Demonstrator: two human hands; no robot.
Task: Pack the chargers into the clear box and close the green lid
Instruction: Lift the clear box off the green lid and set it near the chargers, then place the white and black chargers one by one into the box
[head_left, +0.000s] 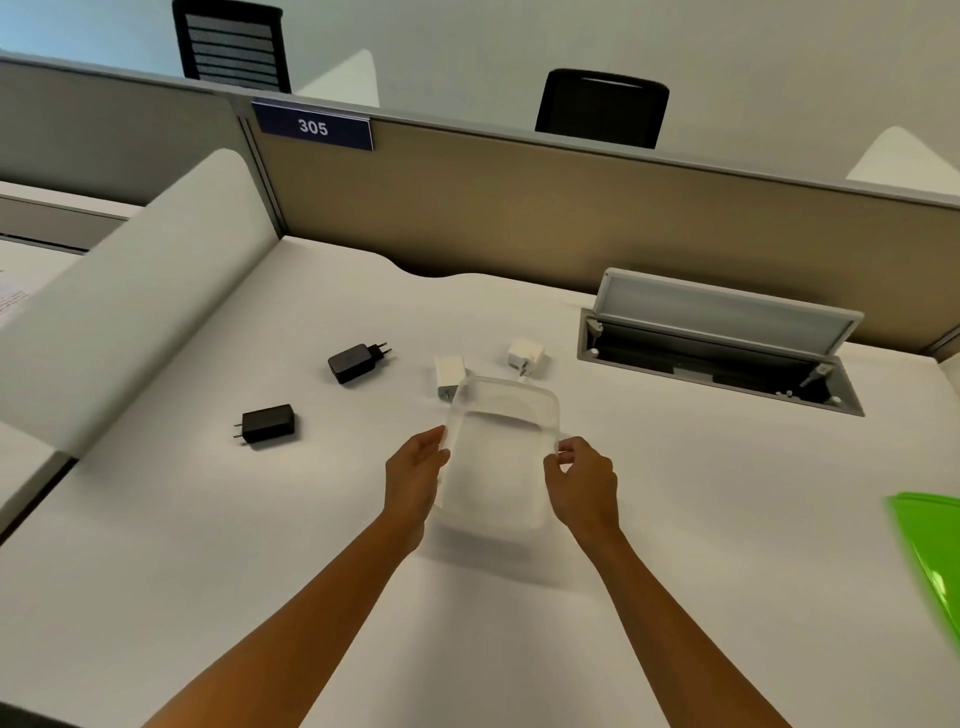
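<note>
The clear box (498, 457) sits open and empty at the middle of the white desk. My left hand (415, 467) presses flat against its left wall, and my right hand (584, 478) pinches its right rim. Beyond the box lie two white chargers, one (449, 375) touching the far left corner and one (525, 356) further back. Two black chargers lie to the left: one with round pins (356, 362) and one with flat pins (267, 423). The green lid (930, 551) lies at the right edge, partly out of view.
An open cable hatch (722, 358) with a raised grey flap is sunk into the desk at the back right. A beige partition (519, 208) with a "305" sign closes the far side. A white divider (140, 291) bounds the left.
</note>
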